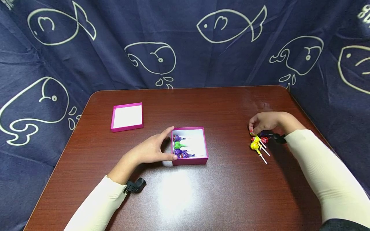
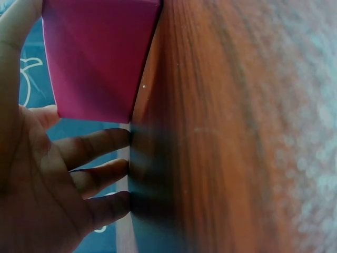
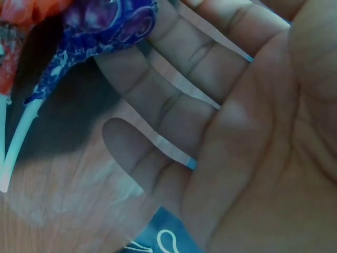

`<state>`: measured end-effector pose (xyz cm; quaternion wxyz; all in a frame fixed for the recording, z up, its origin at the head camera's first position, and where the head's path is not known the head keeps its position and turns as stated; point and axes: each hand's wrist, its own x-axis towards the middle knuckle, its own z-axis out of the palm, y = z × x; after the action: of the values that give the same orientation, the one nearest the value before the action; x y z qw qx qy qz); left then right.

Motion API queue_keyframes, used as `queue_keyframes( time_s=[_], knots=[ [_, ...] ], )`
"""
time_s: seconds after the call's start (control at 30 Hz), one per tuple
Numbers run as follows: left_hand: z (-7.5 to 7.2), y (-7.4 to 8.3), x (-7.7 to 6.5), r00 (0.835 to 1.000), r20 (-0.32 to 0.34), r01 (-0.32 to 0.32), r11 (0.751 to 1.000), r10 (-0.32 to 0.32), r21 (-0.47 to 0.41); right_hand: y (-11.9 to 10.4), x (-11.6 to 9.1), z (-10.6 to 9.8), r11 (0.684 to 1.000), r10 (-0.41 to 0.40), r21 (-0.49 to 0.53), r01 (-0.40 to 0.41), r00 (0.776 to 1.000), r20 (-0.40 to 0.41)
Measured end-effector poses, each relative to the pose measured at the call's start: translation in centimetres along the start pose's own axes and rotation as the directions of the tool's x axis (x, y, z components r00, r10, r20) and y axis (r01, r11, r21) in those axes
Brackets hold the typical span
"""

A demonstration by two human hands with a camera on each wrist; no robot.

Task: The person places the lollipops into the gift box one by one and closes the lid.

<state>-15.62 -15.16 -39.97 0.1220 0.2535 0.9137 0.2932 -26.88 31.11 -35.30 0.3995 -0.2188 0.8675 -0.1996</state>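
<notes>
My left hand grips the pink box by its left side, thumb at the near corner and index finger at the far one. The left wrist view shows the other fingers extended below the box wall. Inside the box, several purple lollipops and one green lollipop line the left wall. At the right, my right hand pinches a red-and-yellow lollipop with its fingertips. A purple lollipop lies against its fingers in the right wrist view.
A yellow lollipop and a red one lie in the small pile below my right hand, sticks pointing toward the near right. The pink box lid, white inside, rests at the table's back left. A blue cloth hangs behind the table.
</notes>
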Motion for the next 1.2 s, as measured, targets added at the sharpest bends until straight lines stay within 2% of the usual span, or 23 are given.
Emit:
queue_keyframes(
  time_s=[0.17, 0.4, 0.6, 0.83, 1.2],
  knots=[
    [0.0, 0.0, -0.1, 1.0, 0.002, 0.005, 1.0, -0.005, 0.002, -0.3, -0.1, -0.2, 1.0, -0.028, -0.012, 0.028, 0.999, -0.021],
    [0.0, 0.1, -0.2, 1.0, -0.007, -0.004, 1.0, 0.004, -0.002, -1.7, -0.1, -0.8, 0.991, -0.122, -0.067, 0.115, 0.985, -0.124],
    [0.0, 0.1, -0.2, 1.0, -0.005, -0.007, 1.0, 0.007, -0.004, -4.5, -0.1, -1.1, 0.978, -0.197, -0.111, 0.178, 0.961, -0.193],
    [-0.1, 0.2, -0.2, 1.0, -0.004, -0.009, 1.0, 0.009, 0.001, -8.2, 0.4, -1.0, 0.946, -0.309, -0.161, 0.281, 0.931, -0.194],
    [0.0, 0.1, 0.0, 1.0, -0.002, -0.014, 1.0, 0.014, -0.005, -14.6, 0.9, 0.3, 0.906, -0.397, -0.238, 0.351, 0.899, -0.187]
  ],
)
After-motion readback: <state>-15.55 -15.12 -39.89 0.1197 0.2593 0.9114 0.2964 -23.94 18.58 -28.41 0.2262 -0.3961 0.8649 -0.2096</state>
